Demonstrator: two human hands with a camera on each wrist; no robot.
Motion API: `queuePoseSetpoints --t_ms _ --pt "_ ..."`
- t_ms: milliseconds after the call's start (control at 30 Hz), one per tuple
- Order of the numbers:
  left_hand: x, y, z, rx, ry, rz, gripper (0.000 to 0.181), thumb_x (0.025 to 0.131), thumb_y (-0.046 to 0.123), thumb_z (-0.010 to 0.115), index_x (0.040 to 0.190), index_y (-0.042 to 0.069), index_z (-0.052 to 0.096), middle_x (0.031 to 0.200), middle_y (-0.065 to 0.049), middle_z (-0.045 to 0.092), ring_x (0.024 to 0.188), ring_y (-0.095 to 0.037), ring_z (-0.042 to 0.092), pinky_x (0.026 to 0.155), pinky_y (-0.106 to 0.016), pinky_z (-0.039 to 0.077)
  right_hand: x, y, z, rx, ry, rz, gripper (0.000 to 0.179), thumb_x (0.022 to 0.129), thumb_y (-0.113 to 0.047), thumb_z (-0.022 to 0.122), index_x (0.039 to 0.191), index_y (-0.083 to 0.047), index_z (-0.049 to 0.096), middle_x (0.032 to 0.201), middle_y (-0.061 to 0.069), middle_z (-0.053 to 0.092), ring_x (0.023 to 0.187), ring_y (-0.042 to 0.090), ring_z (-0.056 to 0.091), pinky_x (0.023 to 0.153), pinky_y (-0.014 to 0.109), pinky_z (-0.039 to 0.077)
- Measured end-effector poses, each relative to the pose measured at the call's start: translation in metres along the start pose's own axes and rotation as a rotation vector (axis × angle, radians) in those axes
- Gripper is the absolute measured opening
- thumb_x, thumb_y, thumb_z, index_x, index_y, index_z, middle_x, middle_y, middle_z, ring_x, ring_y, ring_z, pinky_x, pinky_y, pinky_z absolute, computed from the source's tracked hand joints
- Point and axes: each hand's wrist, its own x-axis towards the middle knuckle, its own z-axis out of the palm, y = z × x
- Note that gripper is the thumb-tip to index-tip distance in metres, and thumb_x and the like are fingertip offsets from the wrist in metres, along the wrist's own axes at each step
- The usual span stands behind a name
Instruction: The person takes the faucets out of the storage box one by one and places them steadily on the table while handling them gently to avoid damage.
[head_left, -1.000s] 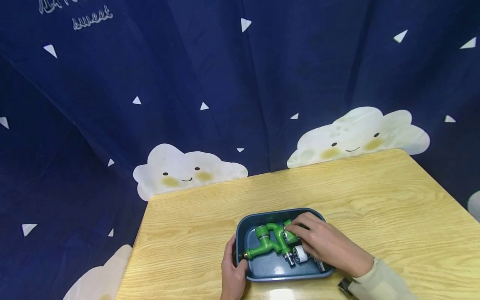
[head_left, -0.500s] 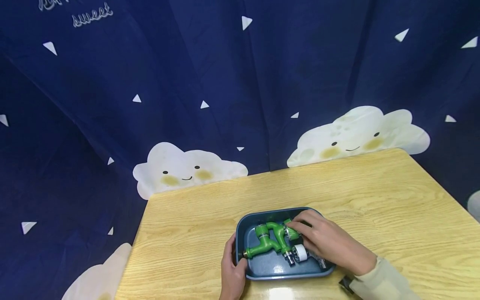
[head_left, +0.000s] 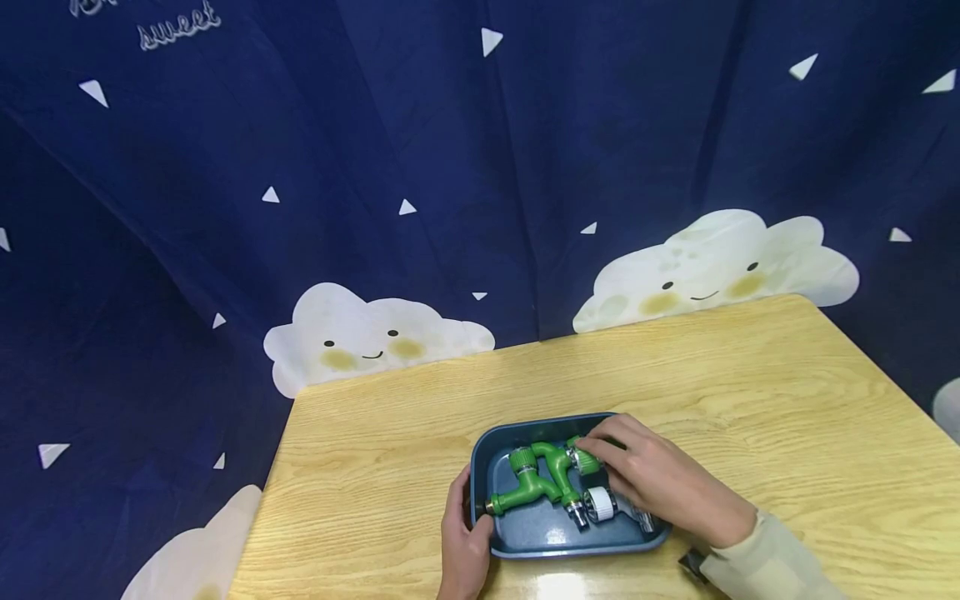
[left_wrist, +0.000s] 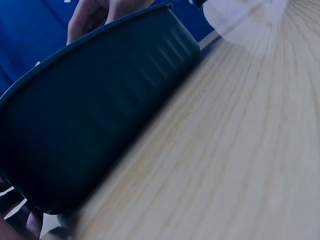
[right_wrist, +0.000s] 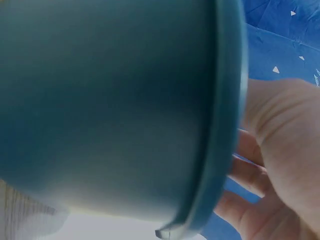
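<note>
A dark blue plastic basin [head_left: 536, 533] stands on the table with several taps in it. My left hand [head_left: 465, 546] grips its left end, thumb at the rim and fingers along the outer wall. Inside, one green tap [head_left: 525, 493] lies on the left, its brass end towards the left hand. Beside it is a second green tap [head_left: 558, 467] with a chrome end. Reaching over the basin's right side, my right hand [head_left: 660, 479] pinches that tap's ribbed knob; its thumb is hidden. Under the hand, a tap with a white knob [head_left: 600, 504] is partly covered.
The wooden table [head_left: 375, 467] extends around the basin. A dark blue curtain [head_left: 375, 150] with clouds and white triangles hangs behind and to the left. By the right sleeve [head_left: 765, 558] lies a small dark object [head_left: 692, 567].
My right hand and the green knob under its fingers have shifted slightly up and to the right. The left hand keeps its hold on the basin.
</note>
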Motion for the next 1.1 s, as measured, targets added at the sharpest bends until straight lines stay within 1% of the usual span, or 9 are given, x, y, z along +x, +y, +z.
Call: queuePoseSetpoints --t_ms 267,667,900,1100 --pt "0.0 0.0 -0.001 -0.003 -0.001 0.009 0.073 0.075 -0.01 0.05 0.146 0.004 0.051 0.144 -0.016 0.06 0.126 -0.014 0.058 0.105 -0.011 0.041 -0.001 0.001 -0.001 0.001 0.01 0.0 0.047 0.076 -0.003 0.067 0.122 -0.011 0.073 0.112 -0.003 0.068 0.106 0.013 0.062 0.085 0.03 0.058" --pt "0.0 0.001 0.0 0.0 -0.003 -0.011 0.074 0.075 -0.009 0.05 0.147 0.005 0.051 0.145 -0.016 0.06 0.127 -0.014 0.057 0.104 -0.011 0.041 -0.001 0.003 -0.006 0.0 0.024 0.017 0.046 0.077 -0.005 0.067 0.122 -0.011 0.073 0.112 -0.001 0.069 0.106 0.014 0.062 0.085 0.031 0.058" --pt "-0.001 0.001 0.0 -0.003 0.001 -0.019 0.074 0.074 -0.009 0.05 0.147 0.005 0.051 0.144 -0.016 0.06 0.126 -0.015 0.058 0.104 -0.011 0.042 -0.002 0.004 -0.009 0.002 0.038 0.021 0.046 0.076 -0.005 0.07 0.122 -0.011 0.073 0.113 -0.001 0.069 0.104 0.013 0.063 0.084 0.03 0.059" --pt "-0.001 0.001 0.0 -0.004 0.006 -0.019 0.074 0.074 -0.009 0.05 0.147 0.006 0.052 0.145 -0.016 0.06 0.127 -0.014 0.058 0.103 -0.011 0.042 -0.003 0.007 -0.012 0.004 0.039 0.041 0.045 0.078 -0.005 0.065 0.122 -0.011 0.074 0.113 -0.001 0.069 0.105 0.013 0.062 0.084 0.031 0.059"
